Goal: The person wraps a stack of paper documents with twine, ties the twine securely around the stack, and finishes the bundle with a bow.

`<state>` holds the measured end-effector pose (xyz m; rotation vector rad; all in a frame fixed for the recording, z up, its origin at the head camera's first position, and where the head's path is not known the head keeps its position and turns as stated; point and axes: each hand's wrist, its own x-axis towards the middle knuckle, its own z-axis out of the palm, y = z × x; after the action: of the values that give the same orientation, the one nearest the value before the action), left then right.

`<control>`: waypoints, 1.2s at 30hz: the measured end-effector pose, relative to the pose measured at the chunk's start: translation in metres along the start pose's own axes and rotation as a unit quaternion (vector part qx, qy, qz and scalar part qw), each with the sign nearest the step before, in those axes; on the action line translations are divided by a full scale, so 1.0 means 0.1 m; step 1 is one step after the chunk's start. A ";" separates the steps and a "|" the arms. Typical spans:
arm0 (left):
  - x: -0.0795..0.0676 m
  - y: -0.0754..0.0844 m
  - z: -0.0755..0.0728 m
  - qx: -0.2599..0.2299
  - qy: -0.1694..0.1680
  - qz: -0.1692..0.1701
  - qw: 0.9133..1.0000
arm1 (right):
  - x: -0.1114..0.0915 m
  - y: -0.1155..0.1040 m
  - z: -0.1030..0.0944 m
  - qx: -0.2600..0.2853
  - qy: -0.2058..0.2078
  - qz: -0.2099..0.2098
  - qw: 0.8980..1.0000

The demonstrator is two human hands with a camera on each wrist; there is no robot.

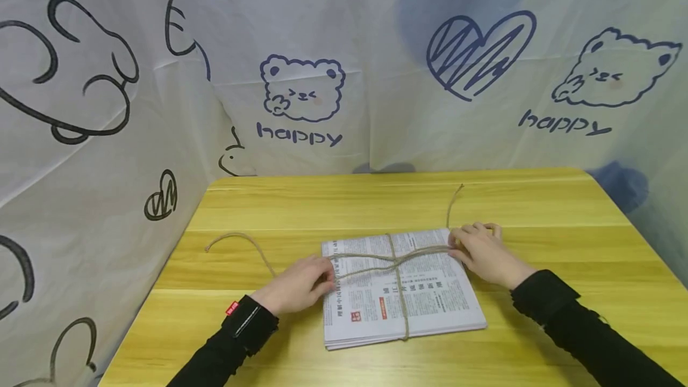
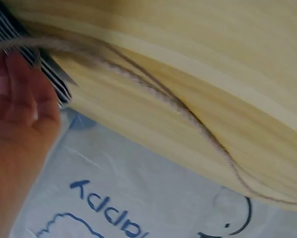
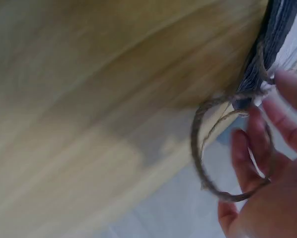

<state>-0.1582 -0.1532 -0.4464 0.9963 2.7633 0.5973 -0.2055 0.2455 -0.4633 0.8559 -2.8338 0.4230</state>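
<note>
The newspaper stack point(image 1: 400, 288) lies near centre on the surface point(image 1: 537, 208), with twine point(image 1: 395, 260) crossed over its top. The left hand point(image 1: 298, 285) pinches twine at the stack's left edge; the right hand point(image 1: 484, 252) grips it at the right. This looks like the tightening step; next calls for pulling both ends taut and knotting.

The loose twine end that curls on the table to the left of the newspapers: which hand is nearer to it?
Left. The left hand is at the newspaper stack's left edge, beside where the curled twine end runs in. The right hand is at the stack's far right corner.
</note>
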 end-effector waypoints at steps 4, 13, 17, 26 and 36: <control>-0.02 -0.05 -0.04 -0.083 0.015 -0.039 0.996 | -0.01 0.02 -0.02 -0.028 0.046 -0.014 0.998; 0.02 -0.08 0.09 -0.054 0.006 -0.061 0.997 | -0.04 -0.03 0.02 0.046 0.001 -0.070 0.996; 0.11 -0.08 0.12 -0.039 0.026 -0.089 0.995 | -0.08 -0.04 0.08 0.059 -0.008 -0.081 0.995; 0.15 -0.09 0.11 -0.021 0.051 -0.149 0.987 | -0.18 -0.05 0.09 0.105 -0.029 -0.057 0.992; -0.09 0.02 0.06 -0.014 0.015 -0.112 0.994 | -0.27 -0.06 -0.09 0.156 -0.133 -0.035 0.978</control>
<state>-0.1489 -0.1555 -0.4513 0.6642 2.8294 0.6185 -0.1796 0.2572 -0.4592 1.1461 -3.0127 0.8155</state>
